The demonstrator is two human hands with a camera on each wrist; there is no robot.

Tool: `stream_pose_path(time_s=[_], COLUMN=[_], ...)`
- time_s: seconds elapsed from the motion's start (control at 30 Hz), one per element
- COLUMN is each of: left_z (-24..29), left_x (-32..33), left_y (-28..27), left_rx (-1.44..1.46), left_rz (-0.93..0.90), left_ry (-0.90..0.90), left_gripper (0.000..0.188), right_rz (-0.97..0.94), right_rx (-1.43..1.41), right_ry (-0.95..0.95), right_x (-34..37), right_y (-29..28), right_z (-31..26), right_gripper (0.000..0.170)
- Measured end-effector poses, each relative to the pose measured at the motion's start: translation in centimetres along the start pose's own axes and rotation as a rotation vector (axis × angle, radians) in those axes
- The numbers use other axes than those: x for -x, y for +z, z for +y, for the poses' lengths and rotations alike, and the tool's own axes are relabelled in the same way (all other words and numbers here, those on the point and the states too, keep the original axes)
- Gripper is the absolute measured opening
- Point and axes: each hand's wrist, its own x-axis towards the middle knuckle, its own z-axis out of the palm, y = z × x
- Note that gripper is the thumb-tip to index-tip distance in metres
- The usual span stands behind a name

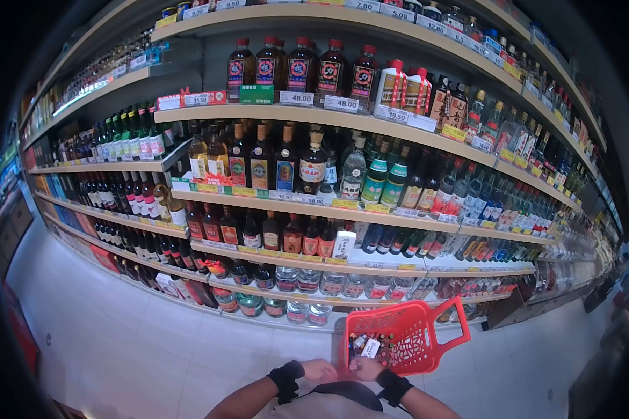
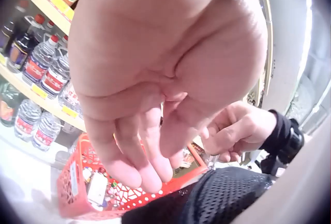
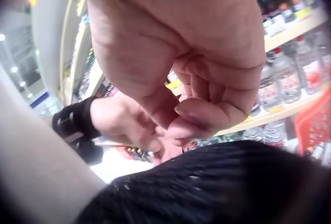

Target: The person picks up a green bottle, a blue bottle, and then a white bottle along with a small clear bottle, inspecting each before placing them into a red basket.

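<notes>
My left hand (image 1: 319, 370) is in front of my body, near the basket's left side. Its fingers hang slightly bent in the left wrist view, and nothing shows in the hand (image 2: 165, 79). Close beside it on the right is my right hand (image 1: 365, 368), at the near edge of the red basket (image 1: 444, 349). In the right wrist view this hand (image 3: 181, 63) has its fingers curled and the thumb near the index fingertip, with no object visible between them. Inside the basket lie a white-labelled item (image 1: 371, 348) and several small bottles.
Long shelves (image 1: 398, 129) of bottles with price tags curve across the view. Large clear bottles (image 1: 298, 312) stand on the bottom shelf, behind the basket. Pale floor tiles (image 1: 140, 335) lie to the left. The basket's red handle (image 1: 461, 321) sticks out to the right.
</notes>
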Motion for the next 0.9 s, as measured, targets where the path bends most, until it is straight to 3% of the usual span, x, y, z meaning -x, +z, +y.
stream_pose_path(time_s=[0.03,0.07,0.1,0.17,0.27,0.3,0.37,0.47,0.57,0.77,0.8,0.9], left_z=[-0.6,-1.1,-2.7,-6.2,-6.2,-5.7,-3.1,-2.3,-0.8,0.8,1.2,-1.5], left_x=[0.5,0.9,1.3,1.8,3.1,3.2,2.7,1.2,1.0,2.1,2.4,1.5], left_y=[-0.8,-1.7,-2.7,-3.8,-3.1,-2.5,-0.5,1.7,1.9,3.3,3.2,3.6], left_rx=[-0.07,-0.14,-0.193,-0.297,0.075,0.11,0.184,0.205,-0.039,-0.217,-0.239,-0.32], left_rz=[0.051,0.104,0.186,0.357,0.314,0.251,0.121,0.012,0.066,0.139,0.143,0.213], left_ry=[-0.045,-0.089,-0.027,0.097,0.126,0.109,0.083,0.077,0.041,-0.006,-0.031,0.313], left_gripper=[0.037,0.038,0.038,0.038,0.035,0.034,0.032,0.028,0.023,0.02,0.02,0.02], right_rz=[-0.156,-0.132,-0.087,-0.459,-0.592,-0.703,-0.642,-0.46,-0.321,-0.521,-0.491,-0.4], right_rx=[0.073,0.233,0.204,0.121,0.07,-0.18,-0.306,0.031,0.136,0.405,0.349,0.208], right_ry=[0.095,-0.025,-0.198,-0.239,-0.236,-0.06,0.105,-0.212,-0.139,-0.079,-0.094,-0.168], right_x=[-1.8,-3.0,-4.1,-6.5,-5.5,-4.5,-3.1,-1.5,0.2,0.3,0.7,2.2], right_y=[0.6,2.3,4.6,8.1,6.9,4.6,1.9,1.4,0.3,-0.2,-0.4,-0.7], right_z=[-2.8,-5.1,-5.8,-6.5,-8.7,-9.2,-7.9,-2.7,-3.6,-6.5,-7.0,-6.7], right_gripper=[0.03,0.029,0.03,0.033,0.031,0.027,0.031,0.026,0.023,0.02,0.019,0.017])
